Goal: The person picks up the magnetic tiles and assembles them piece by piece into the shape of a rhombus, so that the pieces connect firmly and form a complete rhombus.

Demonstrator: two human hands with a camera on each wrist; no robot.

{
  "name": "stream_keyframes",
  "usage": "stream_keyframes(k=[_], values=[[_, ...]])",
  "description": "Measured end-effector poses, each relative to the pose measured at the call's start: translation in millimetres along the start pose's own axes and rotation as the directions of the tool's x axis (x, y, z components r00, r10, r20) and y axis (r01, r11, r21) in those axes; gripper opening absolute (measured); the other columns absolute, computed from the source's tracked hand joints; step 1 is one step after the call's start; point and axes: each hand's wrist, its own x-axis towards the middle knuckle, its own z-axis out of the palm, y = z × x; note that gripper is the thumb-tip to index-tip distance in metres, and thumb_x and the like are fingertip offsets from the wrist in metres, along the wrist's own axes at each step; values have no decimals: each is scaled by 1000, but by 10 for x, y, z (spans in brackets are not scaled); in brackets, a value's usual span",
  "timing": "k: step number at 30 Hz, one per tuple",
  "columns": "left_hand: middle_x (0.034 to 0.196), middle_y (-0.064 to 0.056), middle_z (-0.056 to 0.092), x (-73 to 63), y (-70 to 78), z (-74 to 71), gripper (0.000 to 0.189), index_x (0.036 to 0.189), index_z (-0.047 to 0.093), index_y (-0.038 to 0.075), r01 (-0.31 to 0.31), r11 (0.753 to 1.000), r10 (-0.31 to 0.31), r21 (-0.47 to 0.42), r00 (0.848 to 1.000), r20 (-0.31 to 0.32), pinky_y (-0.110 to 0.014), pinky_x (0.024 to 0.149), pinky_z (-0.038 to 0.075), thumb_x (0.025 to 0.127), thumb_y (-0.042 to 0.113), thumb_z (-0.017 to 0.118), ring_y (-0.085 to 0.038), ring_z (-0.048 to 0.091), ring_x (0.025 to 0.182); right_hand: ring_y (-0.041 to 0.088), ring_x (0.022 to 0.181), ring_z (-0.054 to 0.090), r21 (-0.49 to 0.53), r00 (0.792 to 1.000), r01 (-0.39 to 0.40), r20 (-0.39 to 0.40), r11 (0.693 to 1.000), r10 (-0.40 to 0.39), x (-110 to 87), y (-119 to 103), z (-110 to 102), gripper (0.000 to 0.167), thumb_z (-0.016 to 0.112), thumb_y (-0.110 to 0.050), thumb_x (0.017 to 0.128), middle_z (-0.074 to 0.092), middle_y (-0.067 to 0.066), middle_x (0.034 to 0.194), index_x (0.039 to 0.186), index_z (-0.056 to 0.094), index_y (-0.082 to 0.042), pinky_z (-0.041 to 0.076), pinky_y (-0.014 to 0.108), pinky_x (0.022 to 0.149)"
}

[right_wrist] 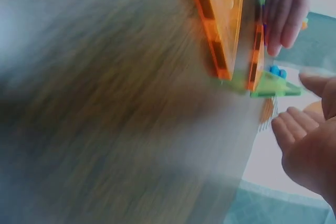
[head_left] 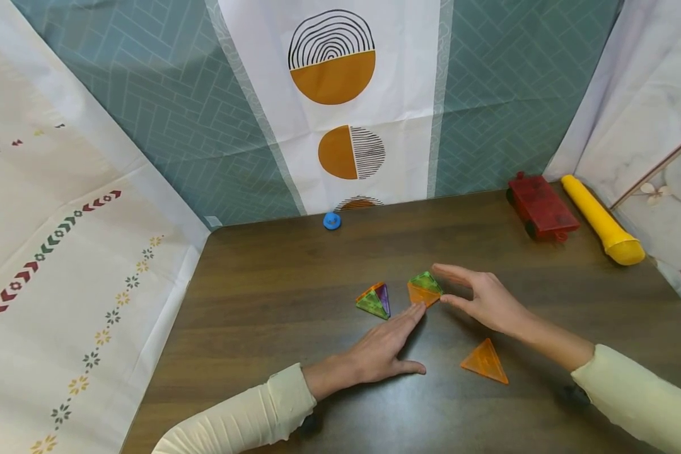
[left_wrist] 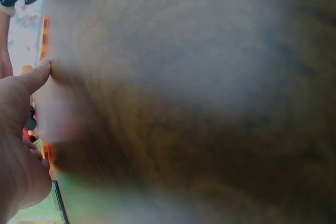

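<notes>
A green triangle tile (head_left: 427,281) and an orange triangle tile (head_left: 422,295) lie edge to edge on the table, both translucent. Straight fingers of my left hand (head_left: 381,350) reach the orange tile's near edge, thumb spread away. My right hand (head_left: 486,301) is at the pair's right side, its thumb tip by the corner and its fingers extended beyond; whether it touches is unclear. Left of the pair sits a cluster (head_left: 374,301) of green, purple and orange pieces. A loose orange triangle (head_left: 486,362) lies nearer me; the right wrist view shows this orange triangle (right_wrist: 226,19) close up.
At the back right are a red toy cart (head_left: 541,205) and a yellow microphone-shaped object (head_left: 604,221). A small round blue piece (head_left: 331,221) lies at the table's back edge. Patterned cloths (head_left: 250,126) hang behind and beside the brown wooden table (head_left: 250,271).
</notes>
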Motion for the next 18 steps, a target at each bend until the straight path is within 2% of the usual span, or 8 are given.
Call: stream_keyframes(k=[5,10,14,18], values=[[176,-16,13,14,13,-19,117,170,8,2,16,1000,-16,-13,1000,7,-35,127,22,93,53,80,-19,13,161,44,129,63,-42,996,66,56,997,-64,-170,8,-126,90,90,-27,87,51,18,159,163,44,-12,54,61,98],[176,-19,11,7,33,-31,119,169,7,0,41,999,-41,-29,999,13,-36,127,21,92,53,80,-21,11,162,40,130,62,-93,985,137,117,986,-126,-357,-4,-241,98,92,-35,82,54,18,156,164,43,-12,57,56,95],[176,-19,11,-1,29,-30,119,169,8,-1,59,998,-59,-32,998,14,-38,127,22,92,54,80,-23,12,162,27,135,59,-116,978,154,159,981,-134,-506,11,-295,97,91,-42,82,54,10,158,163,46,-15,58,45,98],[176,-17,11,-9,22,-20,118,169,8,0,72,997,-72,-24,997,19,-38,127,22,93,56,78,-23,12,162,11,137,54,-120,968,188,192,975,-163,-633,58,-320,92,91,-43,82,56,6,157,160,50,-16,53,28,102]])
